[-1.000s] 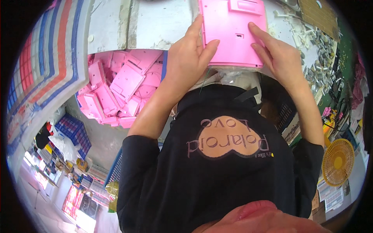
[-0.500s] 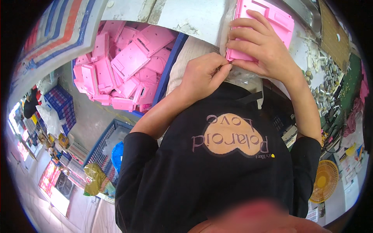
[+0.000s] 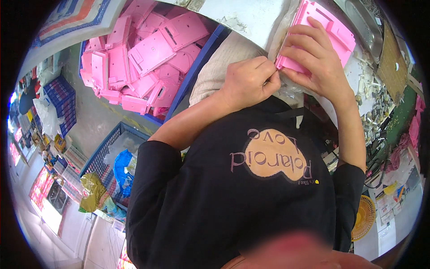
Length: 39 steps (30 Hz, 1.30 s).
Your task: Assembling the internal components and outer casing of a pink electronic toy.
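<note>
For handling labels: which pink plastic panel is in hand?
The panel at upper right, gripped by the right hand; other panels lie heaped in the blue bin.

i count one left hand, one right hand and one pink case. one blue crate holds well over ten pink pieces, too overlapped to number. i see one yellow fan, one cardboard sheet, one metal tray and small parts past counting.

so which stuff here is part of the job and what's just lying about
Likely in the job:
pink panel, held by right hand
left hand, curled by the panel's corner
pink pieces in blue crate

Likely just lying about:
yellow fan
olive bag
white plastic bag
</note>
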{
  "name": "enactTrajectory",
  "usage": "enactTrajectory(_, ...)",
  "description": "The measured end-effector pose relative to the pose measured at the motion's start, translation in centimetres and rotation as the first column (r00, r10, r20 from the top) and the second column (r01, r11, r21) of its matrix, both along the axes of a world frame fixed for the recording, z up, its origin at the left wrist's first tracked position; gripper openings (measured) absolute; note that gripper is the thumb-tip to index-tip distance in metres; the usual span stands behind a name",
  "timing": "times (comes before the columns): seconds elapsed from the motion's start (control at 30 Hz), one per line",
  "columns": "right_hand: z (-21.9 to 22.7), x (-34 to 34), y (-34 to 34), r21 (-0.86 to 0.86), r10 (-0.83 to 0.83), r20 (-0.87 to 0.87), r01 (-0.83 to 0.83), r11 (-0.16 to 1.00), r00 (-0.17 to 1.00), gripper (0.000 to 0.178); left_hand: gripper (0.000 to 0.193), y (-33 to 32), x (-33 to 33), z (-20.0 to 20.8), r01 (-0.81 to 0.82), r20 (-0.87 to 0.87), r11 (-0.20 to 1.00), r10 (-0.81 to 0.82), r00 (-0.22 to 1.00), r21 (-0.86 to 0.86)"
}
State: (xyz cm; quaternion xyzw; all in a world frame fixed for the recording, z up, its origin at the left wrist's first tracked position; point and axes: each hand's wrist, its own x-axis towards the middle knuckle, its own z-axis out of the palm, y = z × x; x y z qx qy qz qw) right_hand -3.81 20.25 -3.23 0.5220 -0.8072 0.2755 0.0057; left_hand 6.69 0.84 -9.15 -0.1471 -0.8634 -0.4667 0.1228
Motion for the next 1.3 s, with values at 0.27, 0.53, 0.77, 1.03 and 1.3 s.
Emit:
enactTrajectory(0.27, 0.5, -0.1, -0.5, 0.097, -0.075, 0.009, 0.074, 0.993, 0.997, 0.054, 0.012, -2.6, -0.9, 1.6, 0.289, 0.178, 0.954, -0.272, 0.946, -0.077)
enactTrajectory(0.53, 2.8, -1.1, 1.6, -0.246, -0.319, -0.121, 0.283, 0.927, 0.94, 0.045, 0.015, -4.7, -15.1, 1.8, -0.136, -0.394, 0.985, 0.083, 0.915, -0.108)
enactTrajectory(0.77, 1.4, -14.8, -4.4, 0.114, -0.298, -0.525, 0.412, 0.904, 0.798, 0.014, 0.022, -4.4, -23.0, 3.7, -0.207, -0.16, 0.728, 0.134, 0.978, -0.654)
enactTrajectory(1.03, -1.0, -20.0, -8.5, 0.36, -0.3, -0.461, 0.485, 0.797, 0.835, 0.02, 0.013, -5.8, -24.6, 1.1, -0.241, -0.183, 0.808, 0.167, 0.969, -0.538)
enactTrajectory(1.3, -0.5, -20.6, -8.0, 0.216, -0.398, -0.495, 0.553, 0.805, 0.772, 0.02, 0.016, -4.9, -24.7, 1.9, -0.293, -0.259, 0.824, 0.185, 0.948, -0.486)
